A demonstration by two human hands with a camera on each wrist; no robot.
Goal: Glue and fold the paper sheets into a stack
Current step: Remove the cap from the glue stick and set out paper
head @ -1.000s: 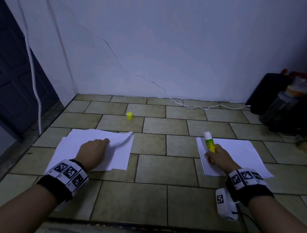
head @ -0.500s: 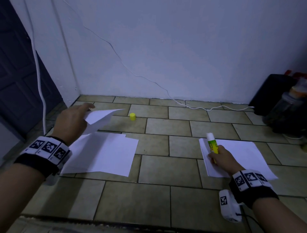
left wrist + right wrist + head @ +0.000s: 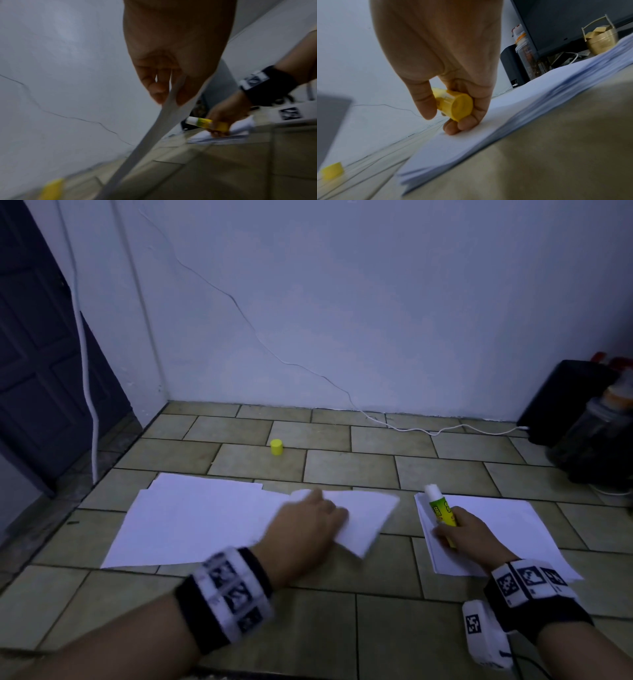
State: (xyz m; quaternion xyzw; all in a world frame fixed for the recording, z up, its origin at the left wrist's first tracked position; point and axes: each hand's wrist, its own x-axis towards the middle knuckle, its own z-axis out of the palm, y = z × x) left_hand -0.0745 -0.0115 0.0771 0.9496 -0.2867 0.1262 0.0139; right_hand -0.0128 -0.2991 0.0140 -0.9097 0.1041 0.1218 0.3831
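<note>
A loose white sheet (image 3: 366, 515) hangs between two paper piles, pinched by my left hand (image 3: 310, 522); the left wrist view shows that sheet (image 3: 154, 129) edge-on between thumb and fingers. The left pile of sheets (image 3: 191, 518) lies flat on the tiled floor. My right hand (image 3: 460, 530) grips an uncapped yellow glue stick (image 3: 440, 508) and rests its fingertips on the right stack of sheets (image 3: 507, 522). In the right wrist view the glue stick (image 3: 453, 105) shows its yellow base above the stack (image 3: 488, 135).
The yellow glue cap (image 3: 276, 447) stands on the tiles beyond the papers. A white cable (image 3: 411, 429) runs along the wall base to a black box (image 3: 565, 398) with a jar (image 3: 596, 433) at the far right. A dark door (image 3: 41, 364) is on the left.
My left hand lifted one sheet off the left pile, raised it, then swung it right and down toward the right stack. The right hand with the glue stick stayed put.
</note>
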